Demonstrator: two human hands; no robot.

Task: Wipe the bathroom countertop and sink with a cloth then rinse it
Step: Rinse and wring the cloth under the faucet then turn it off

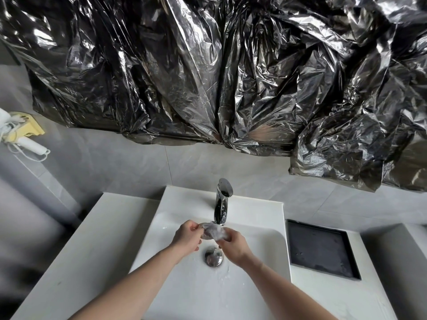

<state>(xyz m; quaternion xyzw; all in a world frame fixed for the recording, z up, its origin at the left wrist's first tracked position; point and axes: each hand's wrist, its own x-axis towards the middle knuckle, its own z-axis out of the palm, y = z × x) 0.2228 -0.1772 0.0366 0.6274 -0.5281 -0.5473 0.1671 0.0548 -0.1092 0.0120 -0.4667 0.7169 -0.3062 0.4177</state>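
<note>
A small wet grey-white cloth (213, 231) is bunched between both hands, right under the spout of the chrome faucet (222, 202). My left hand (187, 237) grips its left side and my right hand (233, 245) grips its right side, fingers curled into the fabric. Both hands hover over the white sink basin (258, 241), above the chrome drain plug (213, 257). Water droplets lie on the basin floor near the drain. The white countertop (92, 241) runs to the left of the basin.
A black square tray (321, 248) is set into the counter on the right. Crumpled black plastic sheeting (219, 70) covers the wall above. A white hair dryer (25, 139) in a yellow holder hangs on the left wall. Grey tiles back the sink.
</note>
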